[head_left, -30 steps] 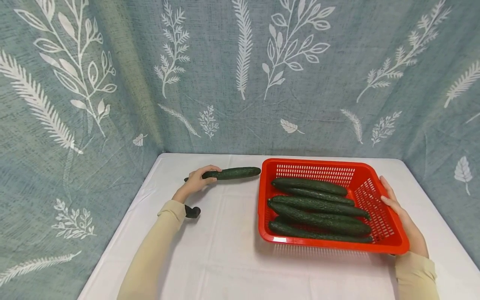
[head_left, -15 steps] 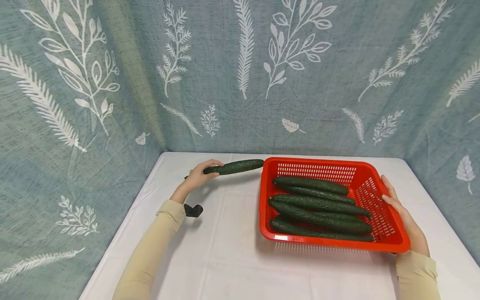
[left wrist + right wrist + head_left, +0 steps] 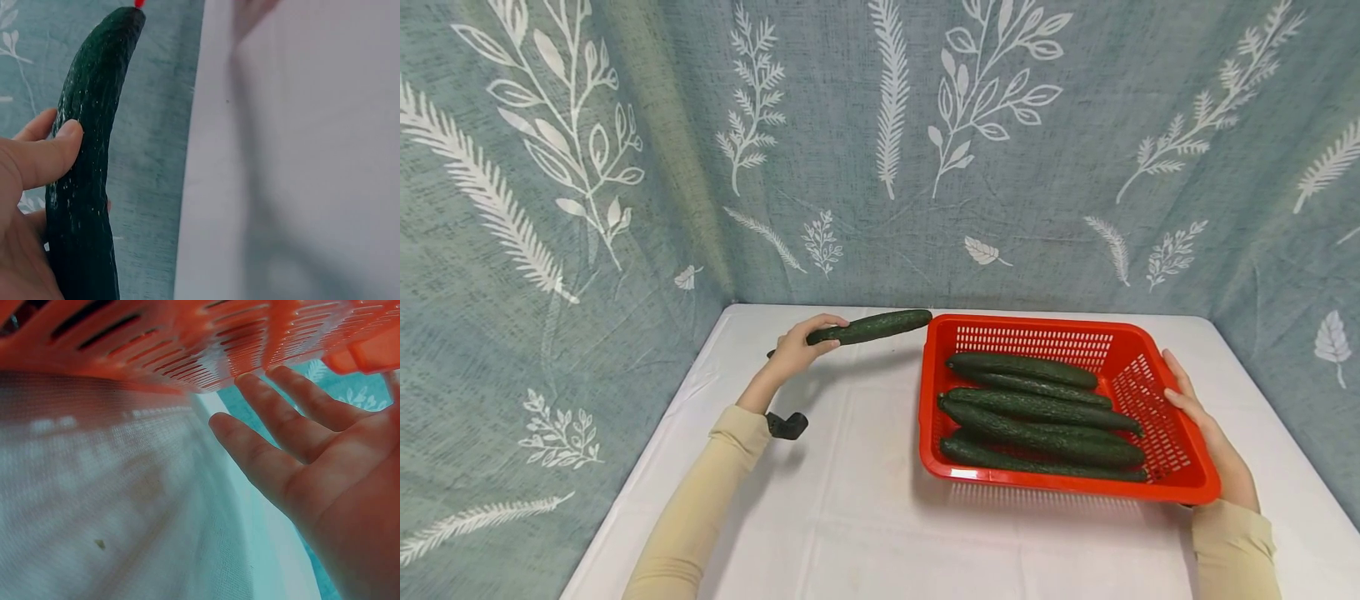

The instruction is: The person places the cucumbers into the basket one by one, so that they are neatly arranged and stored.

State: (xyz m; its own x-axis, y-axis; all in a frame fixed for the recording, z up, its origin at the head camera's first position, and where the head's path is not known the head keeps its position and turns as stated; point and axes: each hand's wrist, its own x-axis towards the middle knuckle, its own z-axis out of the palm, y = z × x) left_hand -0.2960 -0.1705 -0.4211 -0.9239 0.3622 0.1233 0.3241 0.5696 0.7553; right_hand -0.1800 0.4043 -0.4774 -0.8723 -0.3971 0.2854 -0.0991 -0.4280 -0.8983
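Observation:
My left hand [image 3: 797,346] grips a dark green cucumber [image 3: 880,327] between thumb and fingers, at the back left. The cucumber slopes up to the right over the white table, its far tip close to the basket's back left corner. In the left wrist view the thumb lies across the bumpy skin of the cucumber [image 3: 94,106]; the other fingers are mostly hidden behind it. A red slotted basket [image 3: 1037,490] holds several cucumbers [image 3: 1037,442] lying side by side. My right hand [image 3: 1213,437] is at its right side, straight fingers [image 3: 269,415] against the outer wall.
The white-clothed table [image 3: 865,533] carries the basket on its right half. A blue-green curtain [image 3: 850,150] with white leaf prints stands behind and on both sides. A black wrist device [image 3: 787,426] juts from the left wrist.
My left hand has raised the cucumber from the table, its right end tipping upward towards the basket's back left corner. The right hand and basket stay about where they were.

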